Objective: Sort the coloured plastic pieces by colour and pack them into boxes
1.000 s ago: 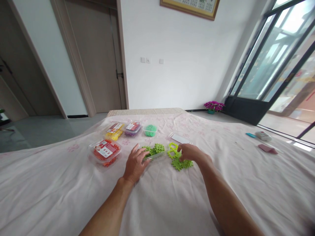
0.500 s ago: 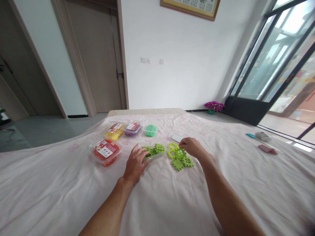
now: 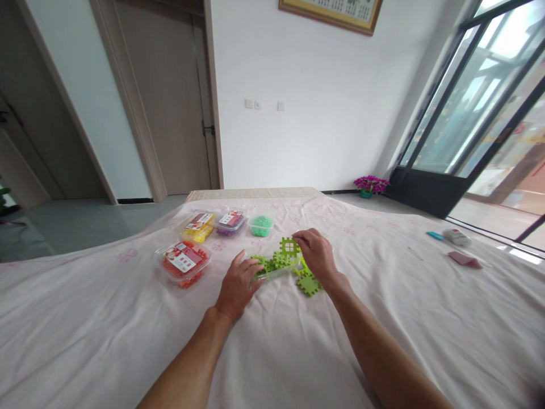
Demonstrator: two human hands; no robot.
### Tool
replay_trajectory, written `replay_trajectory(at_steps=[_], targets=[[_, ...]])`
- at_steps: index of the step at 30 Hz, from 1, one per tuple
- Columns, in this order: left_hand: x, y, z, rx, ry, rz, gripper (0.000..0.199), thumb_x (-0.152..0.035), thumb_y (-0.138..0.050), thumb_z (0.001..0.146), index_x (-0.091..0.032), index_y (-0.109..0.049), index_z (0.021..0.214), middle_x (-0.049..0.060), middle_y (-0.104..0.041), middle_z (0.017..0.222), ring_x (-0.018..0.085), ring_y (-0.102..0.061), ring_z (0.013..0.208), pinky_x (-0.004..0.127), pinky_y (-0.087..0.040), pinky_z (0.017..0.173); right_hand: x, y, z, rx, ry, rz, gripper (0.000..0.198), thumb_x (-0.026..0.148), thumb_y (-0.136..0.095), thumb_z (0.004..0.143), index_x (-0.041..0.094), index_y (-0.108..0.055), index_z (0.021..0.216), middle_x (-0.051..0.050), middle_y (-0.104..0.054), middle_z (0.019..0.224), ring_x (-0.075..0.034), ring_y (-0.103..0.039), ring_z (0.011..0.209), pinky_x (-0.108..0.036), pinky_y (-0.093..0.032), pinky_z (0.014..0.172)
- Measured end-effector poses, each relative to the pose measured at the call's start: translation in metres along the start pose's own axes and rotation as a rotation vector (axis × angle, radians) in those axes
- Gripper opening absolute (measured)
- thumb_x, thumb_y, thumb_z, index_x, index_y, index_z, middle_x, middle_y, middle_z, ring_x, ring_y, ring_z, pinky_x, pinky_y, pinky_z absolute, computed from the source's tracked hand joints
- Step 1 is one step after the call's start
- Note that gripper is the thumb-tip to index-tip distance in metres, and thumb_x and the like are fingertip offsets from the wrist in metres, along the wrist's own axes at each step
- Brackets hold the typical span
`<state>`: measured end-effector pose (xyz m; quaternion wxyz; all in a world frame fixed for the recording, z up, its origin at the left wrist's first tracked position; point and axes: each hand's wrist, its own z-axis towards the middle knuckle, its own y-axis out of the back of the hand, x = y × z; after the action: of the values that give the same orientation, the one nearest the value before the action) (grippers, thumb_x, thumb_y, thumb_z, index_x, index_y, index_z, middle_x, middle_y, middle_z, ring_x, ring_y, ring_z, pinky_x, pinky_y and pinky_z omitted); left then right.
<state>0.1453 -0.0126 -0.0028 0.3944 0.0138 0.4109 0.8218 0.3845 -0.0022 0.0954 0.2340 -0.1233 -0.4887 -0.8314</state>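
Note:
My left hand point(image 3: 239, 285) grips the left end of a clear plastic box point(image 3: 276, 274), thumb at its front wall and fingers over the rim. Several green interlocking plastic pieces point(image 3: 272, 262) lie heaped inside. Over the box's right end, my right hand point(image 3: 317, 253) pinches a green window-shaped interlocking piece point(image 3: 288, 246) by its edge, tilted upright. Beneath and beside that hand, a flat square green piece point(image 3: 309, 285) rests on the cloth, with brighter yellow-green pieces partly hidden behind it.
Lidded boxes of red point(image 3: 183, 262), yellow point(image 3: 198, 226) and purple pieces point(image 3: 230, 222) stand to the left. An open box of mint-green pieces point(image 3: 261, 225) sits farther back. At the right lie a pink folded item point(image 3: 465, 259) and a white item point(image 3: 457, 237) on the cloth point(image 3: 383, 318).
My right hand has moved left from the loose pile, lifting the window-shaped piece up over the box. My left hand stays at the box's left end.

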Motion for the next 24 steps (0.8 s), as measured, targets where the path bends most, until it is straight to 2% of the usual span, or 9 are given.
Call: replay_trajectory(at_steps=[6,13,15,19,24], targets=[[-0.003,0.003,0.001,0.032,0.002,-0.018,0.029,-0.039,-0.059,0.088,-0.026,-0.068,0.113,0.004,-0.067,0.117,0.028,-0.042,0.135,0.054,-0.038,0.111,-0.01,-0.015,0.0,0.142,-0.047,-0.059,0.027,0.026,-0.046,0.093,0.022,-0.07,0.104,-0.006,-0.068,0.107,-0.018,-0.061,0.098,-0.025,-0.041,0.086],[-0.003,0.003,0.002,0.034,0.006,-0.005,0.028,-0.039,-0.059,0.088,-0.026,-0.069,0.111,0.005,-0.068,0.116,0.028,-0.043,0.133,0.054,-0.038,0.111,0.003,-0.006,-0.002,0.313,0.137,-0.121,0.027,0.029,-0.048,0.093,0.024,-0.074,0.101,-0.004,-0.073,0.104,-0.021,-0.059,0.105,-0.028,-0.038,0.096],[-0.002,0.002,0.001,0.03,0.019,0.018,0.029,-0.039,-0.059,0.088,-0.025,-0.069,0.112,0.005,-0.068,0.118,0.029,-0.043,0.133,0.054,-0.039,0.11,0.002,-0.005,-0.002,0.328,0.15,-0.142,0.029,0.028,-0.047,0.093,0.024,-0.074,0.103,-0.003,-0.073,0.104,-0.02,-0.059,0.105,-0.027,-0.038,0.095],[0.001,0.001,0.0,-0.032,0.079,0.066,0.028,-0.035,-0.06,0.087,-0.026,-0.068,0.112,0.005,-0.066,0.121,0.03,-0.041,0.135,0.055,-0.04,0.109,-0.017,0.002,0.004,0.292,0.015,-0.225,0.03,0.029,-0.047,0.093,0.025,-0.07,0.111,-0.004,-0.071,0.112,-0.021,-0.06,0.107,-0.027,-0.04,0.091],[0.004,-0.002,0.0,-0.069,0.11,0.076,0.03,-0.033,-0.062,0.086,-0.026,-0.067,0.114,0.005,-0.065,0.124,0.03,-0.04,0.136,0.054,-0.04,0.11,-0.044,0.009,0.007,0.476,-0.142,-0.337,0.037,0.032,-0.057,0.085,0.023,-0.066,0.12,-0.007,-0.068,0.118,-0.025,-0.061,0.109,-0.031,-0.042,0.088]])
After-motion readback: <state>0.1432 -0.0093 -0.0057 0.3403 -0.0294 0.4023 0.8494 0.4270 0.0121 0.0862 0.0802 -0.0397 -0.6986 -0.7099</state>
